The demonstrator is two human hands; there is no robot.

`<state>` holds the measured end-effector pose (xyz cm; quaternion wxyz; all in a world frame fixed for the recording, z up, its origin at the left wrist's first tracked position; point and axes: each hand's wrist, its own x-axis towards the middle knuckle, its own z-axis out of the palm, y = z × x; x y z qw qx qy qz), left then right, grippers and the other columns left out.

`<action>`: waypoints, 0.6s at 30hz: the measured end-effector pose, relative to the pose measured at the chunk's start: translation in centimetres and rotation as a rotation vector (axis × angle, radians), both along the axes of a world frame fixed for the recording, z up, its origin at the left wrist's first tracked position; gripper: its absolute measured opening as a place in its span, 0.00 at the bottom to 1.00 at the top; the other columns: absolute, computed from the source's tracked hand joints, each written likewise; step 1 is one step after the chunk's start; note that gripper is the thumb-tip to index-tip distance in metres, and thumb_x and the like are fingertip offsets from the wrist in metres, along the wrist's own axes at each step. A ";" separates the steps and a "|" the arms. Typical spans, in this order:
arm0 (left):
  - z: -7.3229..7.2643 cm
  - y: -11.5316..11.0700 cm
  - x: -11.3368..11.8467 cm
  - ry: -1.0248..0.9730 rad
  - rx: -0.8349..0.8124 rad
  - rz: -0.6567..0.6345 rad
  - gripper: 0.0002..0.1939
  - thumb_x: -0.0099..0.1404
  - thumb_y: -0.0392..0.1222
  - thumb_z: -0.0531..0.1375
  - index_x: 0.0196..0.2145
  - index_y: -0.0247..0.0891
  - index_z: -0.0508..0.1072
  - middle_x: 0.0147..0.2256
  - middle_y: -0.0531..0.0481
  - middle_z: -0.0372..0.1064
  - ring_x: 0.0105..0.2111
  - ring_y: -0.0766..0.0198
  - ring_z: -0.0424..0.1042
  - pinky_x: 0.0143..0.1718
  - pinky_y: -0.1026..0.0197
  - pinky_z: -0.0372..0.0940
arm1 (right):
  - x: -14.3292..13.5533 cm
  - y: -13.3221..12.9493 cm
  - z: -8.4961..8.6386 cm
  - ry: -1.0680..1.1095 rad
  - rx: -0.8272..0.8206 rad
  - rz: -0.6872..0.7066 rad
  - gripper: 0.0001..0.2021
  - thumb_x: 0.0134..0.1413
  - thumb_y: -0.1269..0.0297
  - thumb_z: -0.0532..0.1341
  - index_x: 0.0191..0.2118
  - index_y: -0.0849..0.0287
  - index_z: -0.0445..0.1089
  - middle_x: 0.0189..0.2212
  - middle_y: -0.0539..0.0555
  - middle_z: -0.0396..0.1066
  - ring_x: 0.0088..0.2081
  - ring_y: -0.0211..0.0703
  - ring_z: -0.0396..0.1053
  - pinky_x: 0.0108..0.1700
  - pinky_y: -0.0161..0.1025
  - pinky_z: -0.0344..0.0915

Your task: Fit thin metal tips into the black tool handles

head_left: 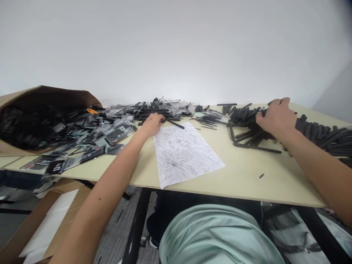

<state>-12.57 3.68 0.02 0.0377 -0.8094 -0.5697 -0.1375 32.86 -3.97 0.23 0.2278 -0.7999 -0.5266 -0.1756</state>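
Note:
My left hand is at the back of the table, its fingers curled down among slim black pen-like sticks. One black stick sticks out to the right of its fingertips; the grip itself is partly hidden. Over a heap of thicker black sticks at the right is my right hand, thumb apart from the bent fingers. Its fingertips are partly out of sight, and I see nothing clearly held. Between the hands lies a white sheet of paper covered in dark scribbles.
An open brown paper bag full of dark packets lies at the left. Printed clear packets spread beside it. Thin dark refill-like rods lie behind the paper. A cardboard box stands below the table.

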 end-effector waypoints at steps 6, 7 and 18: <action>1.4 -2.4 3.0 -0.424 0.263 -0.388 0.09 0.70 0.41 0.58 0.47 0.37 0.69 0.45 0.43 0.71 0.43 0.60 0.72 0.47 0.56 0.70 | -4.4 -2.1 0.8 -0.042 0.168 0.401 0.22 0.61 0.55 0.57 0.55 0.65 0.65 0.55 0.71 0.62 0.37 0.51 0.68 0.37 0.47 0.60; 1.5 -2.8 3.5 -0.502 0.254 -0.433 0.09 0.70 0.43 0.59 0.46 0.37 0.69 0.45 0.43 0.71 0.43 0.60 0.73 0.46 0.56 0.71 | -5.3 -2.4 0.7 -0.047 0.177 0.478 0.22 0.61 0.55 0.56 0.55 0.64 0.65 0.55 0.70 0.63 0.36 0.50 0.68 0.36 0.47 0.61; 0.3 -6.9 8.6 -0.977 -0.342 -0.768 0.13 0.63 0.43 0.68 0.36 0.37 0.67 0.43 0.41 0.77 0.44 0.54 0.80 0.39 0.55 0.78 | -12.2 -4.9 -2.3 -0.207 0.105 1.067 0.24 0.67 0.52 0.52 0.60 0.64 0.60 0.54 0.66 0.67 0.55 0.61 0.66 0.57 0.56 0.64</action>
